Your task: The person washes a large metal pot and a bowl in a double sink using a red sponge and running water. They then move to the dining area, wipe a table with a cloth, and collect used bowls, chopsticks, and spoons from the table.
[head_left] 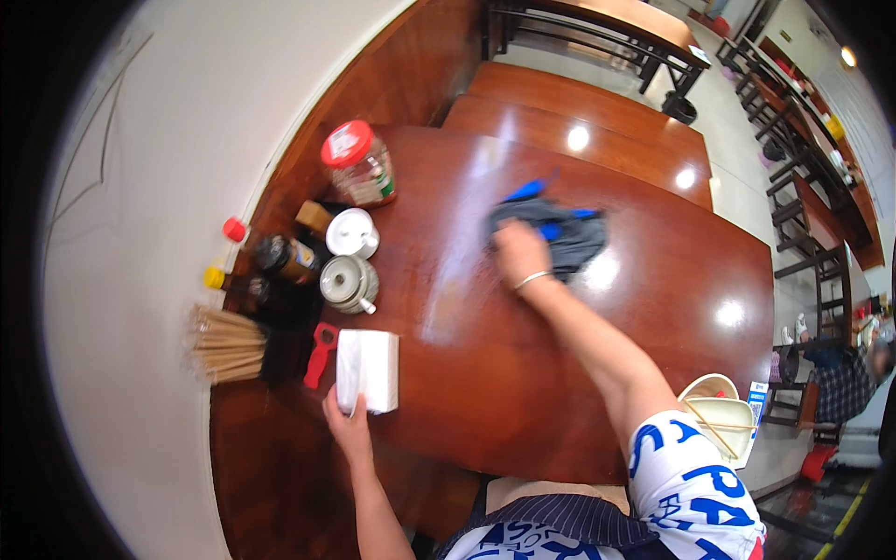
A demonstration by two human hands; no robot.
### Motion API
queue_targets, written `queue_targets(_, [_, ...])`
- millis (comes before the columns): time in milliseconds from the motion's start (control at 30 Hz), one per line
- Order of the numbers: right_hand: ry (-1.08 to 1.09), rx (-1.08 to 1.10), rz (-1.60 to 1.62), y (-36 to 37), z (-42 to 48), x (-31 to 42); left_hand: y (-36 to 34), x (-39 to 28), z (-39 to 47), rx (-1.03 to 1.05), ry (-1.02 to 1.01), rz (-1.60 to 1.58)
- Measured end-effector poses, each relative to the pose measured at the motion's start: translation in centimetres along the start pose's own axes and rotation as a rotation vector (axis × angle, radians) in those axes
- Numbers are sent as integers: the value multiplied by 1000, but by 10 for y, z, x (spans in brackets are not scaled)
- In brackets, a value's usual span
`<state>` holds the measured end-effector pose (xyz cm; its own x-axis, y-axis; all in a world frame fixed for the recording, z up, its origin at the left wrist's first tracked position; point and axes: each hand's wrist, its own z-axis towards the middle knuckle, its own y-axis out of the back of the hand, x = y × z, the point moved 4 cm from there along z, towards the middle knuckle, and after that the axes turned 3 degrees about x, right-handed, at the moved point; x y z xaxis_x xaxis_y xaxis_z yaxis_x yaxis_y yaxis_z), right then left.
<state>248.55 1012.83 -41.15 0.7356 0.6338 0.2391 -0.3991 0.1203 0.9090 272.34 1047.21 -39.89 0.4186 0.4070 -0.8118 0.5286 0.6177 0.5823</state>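
Observation:
My right hand point(521, 253), blurred, presses on a dark grey cloth with blue patches point(577, 241) on the glossy wooden table point(504, 392). A bracelet circles that wrist. At the table's wall side my left hand point(350, 420) holds the near end of a pack of white paper napkins point(367, 371). Just beyond the napkins lies a red bottle opener point(322, 355). Farther along stand a lidded ceramic pot with a spout point(348, 283), a white lidded container point(352, 233) and a red-lidded plastic jar point(359, 164).
Chopsticks point(227, 345) and sauce bottles point(290, 259) stand along the wall. Stacked bowls with chopsticks point(721, 413) sit at the table's right near corner, by a card with a printed code point(757, 406). A bench point(581, 126) lies beyond the table. A seated person point(843, 381) is far right.

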Motion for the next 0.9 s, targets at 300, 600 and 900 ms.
queue_targets(300, [406,11,79,-16,44,-5,17,8,-57,-333,110,-14])
queue_targets(600, [-550,96,-338,145,-109,-380,-1,-103,-148,-425,70,160])
queue_targets(900, [-1238,693,-326,276,-367,-480,-141,-184,-194,143,183,-266])
